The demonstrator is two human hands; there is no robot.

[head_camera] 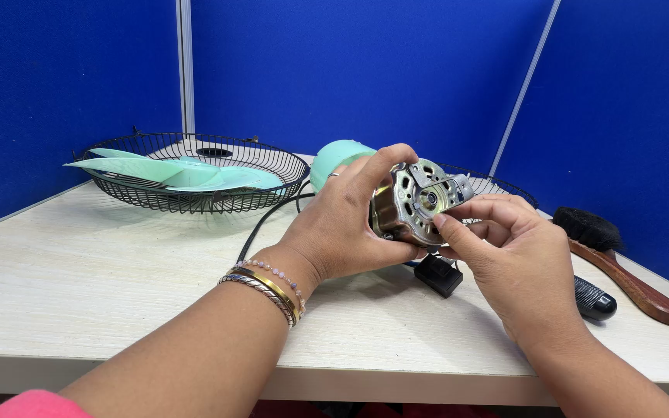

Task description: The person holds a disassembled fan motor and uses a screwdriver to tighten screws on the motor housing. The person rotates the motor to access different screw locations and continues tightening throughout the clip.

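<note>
A metal fan motor point(416, 200) with a silvery end plate and copper windings is held above the table. My left hand point(342, 224) wraps around its left side and grips it. My right hand point(505, 248) pinches the motor's lower right edge with thumb and forefinger. Behind my left hand stands a mint green plastic fan housing point(333, 159), partly hidden. A small black box point(438, 275) on blue wires lies on the table under the motor.
A black wire fan guard point(195, 193) holding a mint green fan blade point(172, 172) sits at the back left. A second guard point(497, 186) lies behind my hands. A wooden brush point(621, 263) and a black-handled tool point(594, 298) lie right. A black cable point(261, 220) crosses the pale table point(79, 271).
</note>
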